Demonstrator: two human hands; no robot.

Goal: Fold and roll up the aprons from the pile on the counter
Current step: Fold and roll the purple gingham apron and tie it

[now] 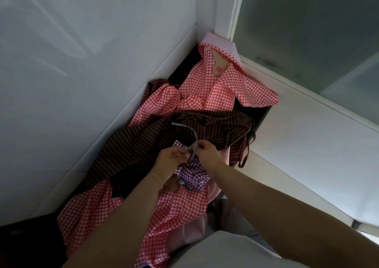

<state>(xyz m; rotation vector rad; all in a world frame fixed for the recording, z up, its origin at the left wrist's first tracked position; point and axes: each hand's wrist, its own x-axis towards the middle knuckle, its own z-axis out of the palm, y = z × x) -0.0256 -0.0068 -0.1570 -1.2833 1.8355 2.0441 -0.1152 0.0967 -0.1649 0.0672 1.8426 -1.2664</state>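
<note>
Pinching upward-arcing strap [194, 142], seemingly, both hands.

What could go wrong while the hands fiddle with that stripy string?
1. Both the left hand and right hand pinch the striped strap; a hard pull might loosen the purple checked bundle.
2. The strap arches over the brown striped apron, so it may snag and drag the pile.
</note>
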